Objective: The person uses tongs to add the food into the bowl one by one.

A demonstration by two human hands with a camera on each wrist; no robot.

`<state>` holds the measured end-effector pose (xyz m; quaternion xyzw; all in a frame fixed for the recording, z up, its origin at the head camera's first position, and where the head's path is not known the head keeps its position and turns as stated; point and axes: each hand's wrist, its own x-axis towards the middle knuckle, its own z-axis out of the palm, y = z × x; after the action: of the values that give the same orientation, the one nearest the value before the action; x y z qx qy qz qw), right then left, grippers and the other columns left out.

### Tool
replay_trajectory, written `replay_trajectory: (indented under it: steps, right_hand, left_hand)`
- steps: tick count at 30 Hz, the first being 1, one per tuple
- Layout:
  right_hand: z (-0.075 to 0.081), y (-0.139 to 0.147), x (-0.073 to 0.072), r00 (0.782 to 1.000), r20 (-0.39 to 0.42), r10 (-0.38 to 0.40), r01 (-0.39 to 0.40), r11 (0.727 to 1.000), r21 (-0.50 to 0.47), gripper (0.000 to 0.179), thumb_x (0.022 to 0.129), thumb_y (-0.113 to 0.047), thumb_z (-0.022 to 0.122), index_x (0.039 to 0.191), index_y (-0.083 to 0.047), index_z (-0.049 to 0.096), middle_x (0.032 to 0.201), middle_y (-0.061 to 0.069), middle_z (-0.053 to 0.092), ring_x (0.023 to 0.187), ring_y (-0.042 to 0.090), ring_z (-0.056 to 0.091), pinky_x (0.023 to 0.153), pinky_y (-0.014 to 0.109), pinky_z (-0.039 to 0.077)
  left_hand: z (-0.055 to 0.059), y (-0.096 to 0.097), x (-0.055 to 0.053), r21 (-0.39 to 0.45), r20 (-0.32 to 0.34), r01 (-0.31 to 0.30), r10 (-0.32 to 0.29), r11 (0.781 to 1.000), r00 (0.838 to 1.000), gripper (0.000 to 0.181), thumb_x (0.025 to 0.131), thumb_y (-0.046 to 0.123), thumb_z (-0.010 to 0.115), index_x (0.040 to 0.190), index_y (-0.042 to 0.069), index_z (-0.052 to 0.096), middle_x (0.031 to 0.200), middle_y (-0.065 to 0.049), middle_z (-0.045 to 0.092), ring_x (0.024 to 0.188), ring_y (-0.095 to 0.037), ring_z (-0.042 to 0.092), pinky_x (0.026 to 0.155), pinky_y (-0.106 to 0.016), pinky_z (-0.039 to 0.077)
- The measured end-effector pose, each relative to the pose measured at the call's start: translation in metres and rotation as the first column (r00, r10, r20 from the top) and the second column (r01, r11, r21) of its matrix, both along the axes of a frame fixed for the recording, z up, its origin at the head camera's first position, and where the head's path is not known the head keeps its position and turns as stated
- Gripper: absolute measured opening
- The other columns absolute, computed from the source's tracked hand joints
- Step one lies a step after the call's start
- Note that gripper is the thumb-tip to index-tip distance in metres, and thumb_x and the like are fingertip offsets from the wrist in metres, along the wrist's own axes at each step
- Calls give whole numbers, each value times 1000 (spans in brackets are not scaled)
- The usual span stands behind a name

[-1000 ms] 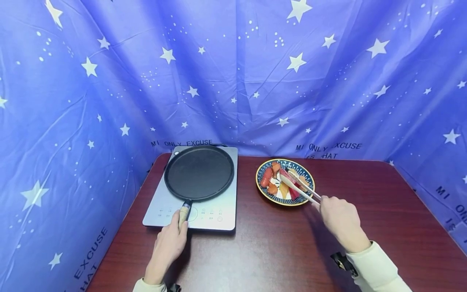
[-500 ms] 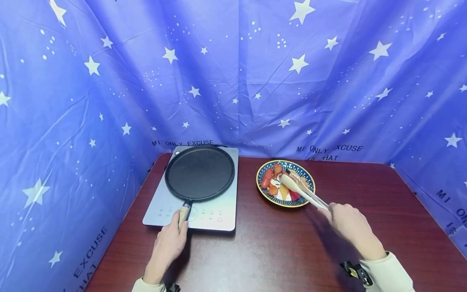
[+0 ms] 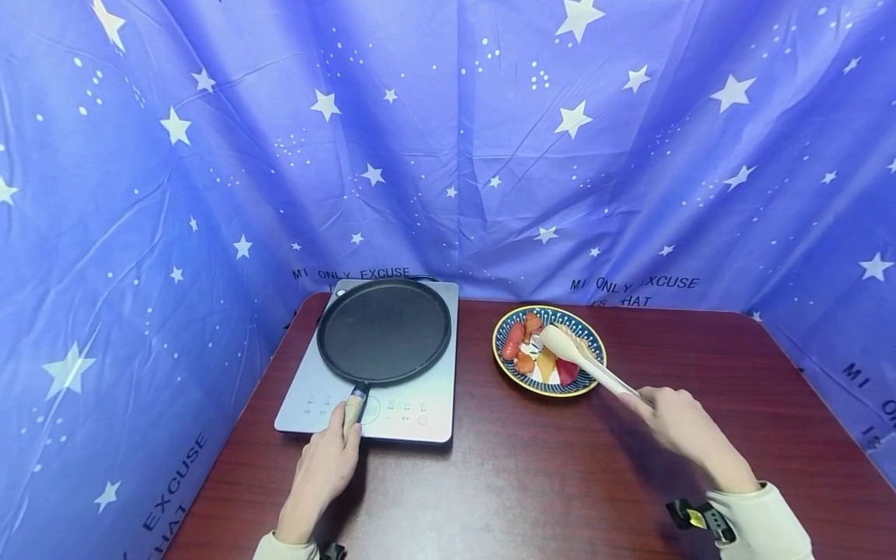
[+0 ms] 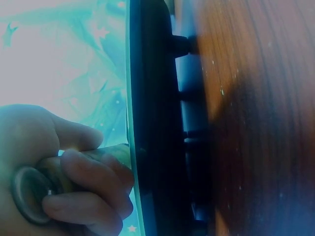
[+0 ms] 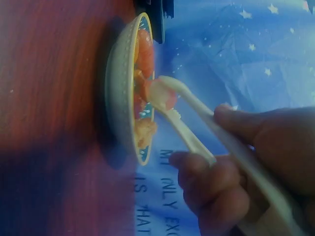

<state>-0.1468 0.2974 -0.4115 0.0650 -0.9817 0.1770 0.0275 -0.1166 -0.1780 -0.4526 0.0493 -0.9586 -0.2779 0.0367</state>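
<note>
My left hand [image 3: 325,463] grips the wooden handle [image 3: 355,410] of a flat black frying pan [image 3: 383,330]. The pan sits on a silver induction cooktop [image 3: 297,404]. Pale tongs [image 3: 595,369] are held in my right hand [image 3: 689,432], their tips over a blue patterned plate [image 3: 501,367] with a yellow rim. In the right wrist view, a pinkish piece [image 5: 170,99] shows between the tong tips, at the plate's rim level. On the plate lie a red sausage [image 3: 513,341], brown pieces [image 3: 524,363], a yellow piece [image 3: 545,364] and a dark red piece [image 3: 567,372].
Both cooktop and plate stand on a dark red wooden table [image 3: 490,482], near its back edge. A blue curtain [image 3: 420,140] with white stars hangs behind and along the sides. The plate is to the right of the cooktop, with a gap of table between.
My right hand has shifted right and slightly down in the head view, and the tongs have turned so their arms overlap. The left hand keeps its grip on the pan handle.
</note>
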Motion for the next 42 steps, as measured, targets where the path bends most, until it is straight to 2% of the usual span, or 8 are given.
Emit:
replay_trajectory:
  steps: [4, 6, 13, 22, 30, 42]
  right_hand:
    - [-3, 3, -1, 993, 114, -20, 31, 995, -97, 42, 98, -42, 46, 86, -5, 63, 50, -4, 46, 40, 13, 49, 41, 32, 38]
    - [-3, 3, -1, 990, 141, -30, 46, 992, -118, 45, 98, -44, 45, 87, -4, 62, 51, -3, 47, 39, 13, 49, 40, 32, 39]
    - [-1, 5, 2, 986, 159, -51, 75, 986, -149, 50, 98, -47, 42, 93, -2, 63, 52, -1, 49, 39, 14, 50, 41, 32, 39]
    - [-8, 8, 0, 981, 187, -55, 99, 967, -234, 51, 98, -47, 43, 88, -1, 62, 56, 2, 52, 39, 15, 50, 37, 33, 41]
    - [-11, 6, 1, 970, 229, -82, 157, 930, -333, 52, 96, -49, 47, 94, 0, 64, 59, 5, 53, 41, 18, 51, 39, 34, 44]
    - [-11, 6, 3, 958, 274, -79, 189, 895, -403, 51, 95, -47, 49, 87, 1, 64, 60, 6, 54, 42, 19, 51, 40, 36, 45]
  left_hand:
    - [0, 0, 0, -2, -1, 0, 0, 1000, 1000, 50, 95, 25, 49, 138, 1, 41, 105, -30, 61, 83, -44, 62, 66, -54, 45]
    - [0, 0, 0, -1, -1, -1, 1, 1000, 1000, 50, 95, 25, 49, 138, 1, 41, 105, -30, 61, 82, -44, 62, 65, -54, 45]
    - [1, 1, 1, 5, 1, -5, 5, 1000, 1000, 50, 95, 25, 49, 138, 1, 41, 105, -30, 61, 81, -44, 62, 65, -54, 45]
    - [3, 0, 1, -4, 10, -8, 8, 1000, 1000, 50, 95, 25, 48, 139, 2, 41, 105, -29, 61, 83, -43, 62, 65, -54, 45]
    - [3, 0, 1, -3, 11, -5, 5, 1000, 1000, 49, 95, 25, 49, 138, 3, 41, 103, -29, 62, 81, -42, 62, 63, -53, 45]
    - [2, 0, 1, -4, 8, -5, 5, 1000, 1000, 49, 95, 25, 49, 138, 3, 41, 103, -28, 62, 81, -42, 62, 63, -53, 45]
